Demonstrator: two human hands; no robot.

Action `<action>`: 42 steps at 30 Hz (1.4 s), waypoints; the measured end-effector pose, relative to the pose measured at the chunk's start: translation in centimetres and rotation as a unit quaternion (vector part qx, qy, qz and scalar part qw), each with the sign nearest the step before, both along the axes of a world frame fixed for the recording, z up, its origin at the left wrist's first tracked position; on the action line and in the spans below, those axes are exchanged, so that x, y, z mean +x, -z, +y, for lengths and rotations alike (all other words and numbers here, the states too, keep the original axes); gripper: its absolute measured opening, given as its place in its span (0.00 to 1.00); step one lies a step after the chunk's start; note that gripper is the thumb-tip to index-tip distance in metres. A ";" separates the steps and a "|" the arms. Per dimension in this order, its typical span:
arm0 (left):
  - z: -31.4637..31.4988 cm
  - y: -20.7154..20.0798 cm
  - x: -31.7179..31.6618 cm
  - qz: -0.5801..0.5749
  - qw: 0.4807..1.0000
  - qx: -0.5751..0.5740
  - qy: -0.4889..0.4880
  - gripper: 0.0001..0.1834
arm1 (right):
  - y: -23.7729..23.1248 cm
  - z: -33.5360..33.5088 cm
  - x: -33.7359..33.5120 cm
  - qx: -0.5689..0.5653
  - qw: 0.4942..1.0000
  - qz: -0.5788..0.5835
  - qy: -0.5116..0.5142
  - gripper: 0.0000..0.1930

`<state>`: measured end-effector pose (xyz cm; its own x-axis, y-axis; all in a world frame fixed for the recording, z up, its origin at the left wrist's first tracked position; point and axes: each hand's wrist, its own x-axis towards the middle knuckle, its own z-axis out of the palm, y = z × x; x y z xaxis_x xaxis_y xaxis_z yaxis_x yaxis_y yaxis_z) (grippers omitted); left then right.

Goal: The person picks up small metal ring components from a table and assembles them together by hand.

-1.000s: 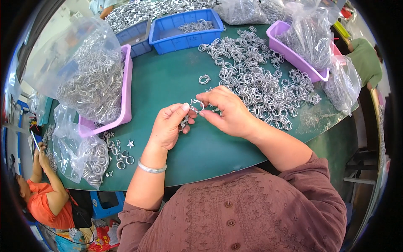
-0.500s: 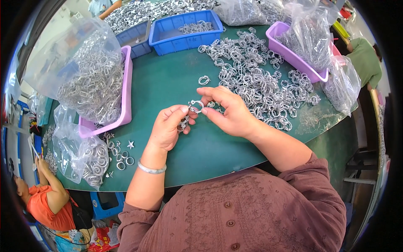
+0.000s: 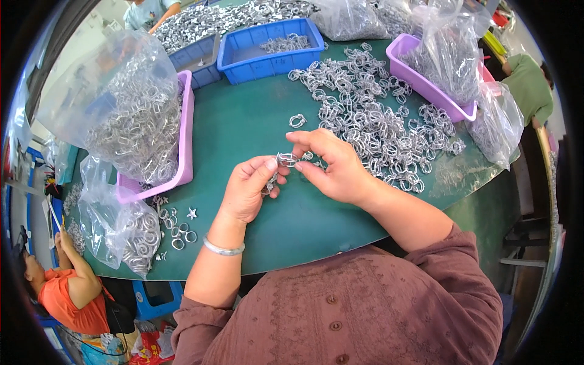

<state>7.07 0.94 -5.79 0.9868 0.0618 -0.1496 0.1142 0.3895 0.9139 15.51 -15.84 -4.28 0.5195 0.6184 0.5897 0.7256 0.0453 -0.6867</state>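
Above the green table, a silver metal ring (image 3: 288, 160) is pinched between the thumb and fingers of my left hand (image 3: 246, 185). More silver pieces show under that hand's curled fingers, partly hidden. My right hand (image 3: 334, 164) has its thumb and fingertips at the other side of the same ring, closed about its edge. Beyond the right hand spreads a large heap of silver rings (image 3: 371, 118). One loose ring (image 3: 297, 121) lies apart, to the left of the heap.
Purple trays (image 3: 187, 134) with bags of rings stand left and right. A blue bin (image 3: 271, 62) holds rings at the back. Near left lie loose rings, a star piece (image 3: 191, 213) and a bag of coils (image 3: 142, 240). A co-worker in orange (image 3: 70, 298) is at far left.
The ring has tipped between my hands, from facing up round to a flatter angle. Both hands stay nearly in place. At the back, a person's arm has shifted further into view.
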 end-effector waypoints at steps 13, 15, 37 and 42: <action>-0.2 0.0 0.0 -0.003 0.999 0.042 -0.020 0.09 | 0.2 0.1 0.4 -0.015 1.000 0.000 0.008 0.05; -0.2 0.0 0.0 -0.015 0.998 0.066 -0.016 0.09 | 0.2 0.1 0.5 -0.006 1.000 -0.005 0.002 0.04; -0.3 0.0 0.0 -0.020 0.998 0.060 -0.015 0.12 | 0.7 -0.1 0.8 -0.013 0.994 0.112 -0.013 0.06; -0.3 0.1 0.0 -0.029 0.997 0.072 -0.017 0.11 | 0.5 0.0 0.6 -0.023 0.985 0.168 -0.018 0.07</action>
